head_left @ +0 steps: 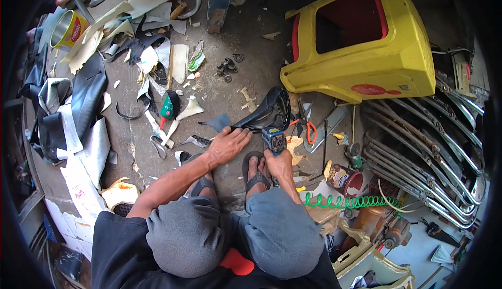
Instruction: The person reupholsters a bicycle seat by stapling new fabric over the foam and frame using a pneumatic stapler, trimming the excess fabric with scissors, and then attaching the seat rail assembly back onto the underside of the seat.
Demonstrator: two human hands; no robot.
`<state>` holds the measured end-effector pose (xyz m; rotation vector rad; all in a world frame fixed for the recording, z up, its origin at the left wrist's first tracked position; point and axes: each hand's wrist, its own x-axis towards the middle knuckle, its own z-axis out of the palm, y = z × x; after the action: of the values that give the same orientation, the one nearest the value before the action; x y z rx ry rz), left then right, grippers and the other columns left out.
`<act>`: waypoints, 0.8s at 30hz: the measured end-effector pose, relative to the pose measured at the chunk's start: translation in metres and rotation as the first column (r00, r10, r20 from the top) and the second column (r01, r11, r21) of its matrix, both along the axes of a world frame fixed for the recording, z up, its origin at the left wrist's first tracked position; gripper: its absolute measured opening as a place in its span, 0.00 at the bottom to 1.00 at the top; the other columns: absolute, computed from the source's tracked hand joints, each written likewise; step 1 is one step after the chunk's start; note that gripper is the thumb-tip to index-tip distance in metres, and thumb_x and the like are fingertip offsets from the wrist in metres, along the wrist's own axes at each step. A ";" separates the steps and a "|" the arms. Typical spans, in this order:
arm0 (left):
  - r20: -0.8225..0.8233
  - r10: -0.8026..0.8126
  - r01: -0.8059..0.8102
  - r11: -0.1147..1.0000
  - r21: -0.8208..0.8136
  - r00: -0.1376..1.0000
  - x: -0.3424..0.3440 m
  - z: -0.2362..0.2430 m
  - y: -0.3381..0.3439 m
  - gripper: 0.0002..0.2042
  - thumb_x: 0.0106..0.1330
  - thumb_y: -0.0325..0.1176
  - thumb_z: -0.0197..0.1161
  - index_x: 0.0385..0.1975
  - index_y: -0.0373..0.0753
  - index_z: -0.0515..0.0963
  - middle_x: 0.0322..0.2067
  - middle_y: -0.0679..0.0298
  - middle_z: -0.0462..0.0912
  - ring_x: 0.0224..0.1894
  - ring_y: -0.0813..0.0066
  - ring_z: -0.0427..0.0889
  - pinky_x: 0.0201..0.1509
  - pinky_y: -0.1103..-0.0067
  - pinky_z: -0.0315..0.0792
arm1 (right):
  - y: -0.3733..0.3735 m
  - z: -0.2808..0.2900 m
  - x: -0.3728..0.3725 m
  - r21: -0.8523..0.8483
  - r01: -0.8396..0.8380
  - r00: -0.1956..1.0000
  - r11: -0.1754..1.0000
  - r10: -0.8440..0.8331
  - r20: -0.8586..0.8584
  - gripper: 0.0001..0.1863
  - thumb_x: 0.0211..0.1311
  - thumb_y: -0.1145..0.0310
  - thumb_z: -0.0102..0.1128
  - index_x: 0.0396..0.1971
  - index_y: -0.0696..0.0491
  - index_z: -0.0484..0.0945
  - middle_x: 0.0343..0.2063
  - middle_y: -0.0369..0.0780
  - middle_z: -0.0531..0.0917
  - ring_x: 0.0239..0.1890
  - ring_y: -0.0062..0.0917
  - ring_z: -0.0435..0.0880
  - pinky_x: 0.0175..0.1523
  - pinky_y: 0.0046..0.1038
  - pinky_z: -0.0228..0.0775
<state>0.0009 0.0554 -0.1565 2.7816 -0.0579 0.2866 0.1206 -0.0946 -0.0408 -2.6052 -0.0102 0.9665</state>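
- On a worn grey floor (209,93), a black seat-shaped piece (275,107) lies just beyond the person's feet, near the middle of the scene. Its broad, curved end is to the right, and a narrower part runs toward the left.
- The left hand (230,143) is open and palm down, its fingers stretched out along the near left edge of the black piece.
- The right hand (278,164) is closed around the near end of a blue handheld tool (274,138), which sits at the near right side of the black piece. Whether its tip touches the piece, I cannot tell.
- The black piece looks fairly light, with a smooth skin that may slip a little under bare fingers. Its broad shell seems stiff, its edge softer; the firm rim is likely the best hold, with a flat hand steadying the narrow part.
- The tool looks dense and hard, and its near end suits a full fist.
- Just right of the piece lie orange-handled scissors (311,132).
- To the left are a green bottle with a red nozzle (168,107) and dark sheet scraps (90,88).
- Far right stands a yellow shell (401,43); nearer are bent metal tubes (413,148) and a green coiled hose (355,201).
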 end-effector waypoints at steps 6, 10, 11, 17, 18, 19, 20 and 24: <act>0.013 0.023 -0.022 0.997 -0.077 1.000 -0.004 -0.021 0.000 0.18 0.72 0.32 0.49 0.61 0.44 0.72 0.57 0.68 0.78 0.57 0.78 0.75 0.60 0.51 0.64 | -0.006 0.004 -0.013 0.058 -0.017 1.000 0.998 0.015 0.022 0.24 0.51 0.57 0.67 0.31 0.69 0.82 0.26 0.53 0.85 0.31 0.40 0.87 0.39 0.39 0.76; 0.009 0.013 -0.011 0.984 -0.178 1.000 -0.002 -0.027 -0.005 0.18 0.71 0.31 0.50 0.60 0.42 0.73 0.58 0.66 0.78 0.58 0.75 0.75 0.63 0.45 0.63 | -0.020 -0.006 -0.026 0.141 -0.066 0.996 0.988 0.058 0.065 0.22 0.52 0.59 0.68 0.28 0.67 0.82 0.23 0.52 0.85 0.29 0.42 0.87 0.38 0.40 0.77; 0.006 0.010 -0.009 0.980 -0.200 1.000 0.000 -0.028 -0.007 0.18 0.71 0.31 0.50 0.60 0.42 0.73 0.58 0.66 0.78 0.58 0.74 0.75 0.63 0.45 0.63 | -0.026 -0.014 -0.025 0.168 -0.126 0.987 0.978 0.106 0.125 0.23 0.52 0.57 0.68 0.26 0.67 0.82 0.23 0.54 0.85 0.30 0.47 0.88 0.38 0.42 0.78; -0.072 -0.023 -0.001 0.948 -0.319 0.997 -0.004 -0.023 0.006 0.18 0.71 0.30 0.50 0.60 0.43 0.73 0.57 0.65 0.78 0.57 0.73 0.75 0.62 0.49 0.62 | -0.008 -0.018 -0.025 0.127 -0.146 0.989 0.981 0.144 0.026 0.22 0.52 0.57 0.69 0.31 0.65 0.83 0.26 0.58 0.85 0.36 0.52 0.88 0.41 0.43 0.78; -0.076 -0.017 -0.009 0.948 -0.319 0.997 -0.002 -0.022 0.007 0.18 0.71 0.30 0.50 0.60 0.43 0.73 0.57 0.65 0.78 0.57 0.73 0.75 0.62 0.49 0.62 | -0.010 -0.017 -0.025 0.160 -0.147 0.989 0.976 0.142 0.044 0.22 0.52 0.57 0.69 0.31 0.65 0.83 0.26 0.58 0.85 0.35 0.53 0.88 0.40 0.43 0.78; -0.092 -0.040 0.004 0.935 -0.354 0.995 0.000 -0.020 0.009 0.17 0.71 0.30 0.50 0.59 0.43 0.73 0.57 0.66 0.78 0.56 0.72 0.75 0.61 0.50 0.62 | -0.012 -0.020 -0.024 0.159 -0.153 0.988 0.975 0.149 0.041 0.22 0.52 0.57 0.69 0.31 0.65 0.83 0.26 0.58 0.85 0.35 0.53 0.88 0.40 0.43 0.78; -0.107 -0.063 0.017 0.921 -0.389 0.992 0.001 -0.018 0.010 0.17 0.71 0.30 0.50 0.58 0.43 0.74 0.56 0.67 0.78 0.56 0.72 0.74 0.60 0.51 0.62 | -0.016 -0.024 -0.023 0.135 -0.131 0.991 0.982 0.129 0.020 0.22 0.53 0.58 0.69 0.32 0.65 0.83 0.26 0.57 0.85 0.35 0.52 0.88 0.40 0.43 0.78; -0.129 -0.070 0.010 0.910 -0.415 0.989 0.003 -0.020 0.010 0.16 0.71 0.29 0.50 0.56 0.44 0.74 0.56 0.67 0.78 0.57 0.73 0.74 0.59 0.52 0.61 | -0.016 -0.027 -0.023 0.098 -0.138 0.989 0.986 0.133 0.061 0.15 0.54 0.63 0.66 0.24 0.63 0.82 0.18 0.42 0.84 0.22 0.27 0.83 0.30 0.34 0.74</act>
<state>0.0037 0.0650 -0.1769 2.3657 -0.0172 0.0762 0.0972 -0.1110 -0.0676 -2.5627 -0.2474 0.9142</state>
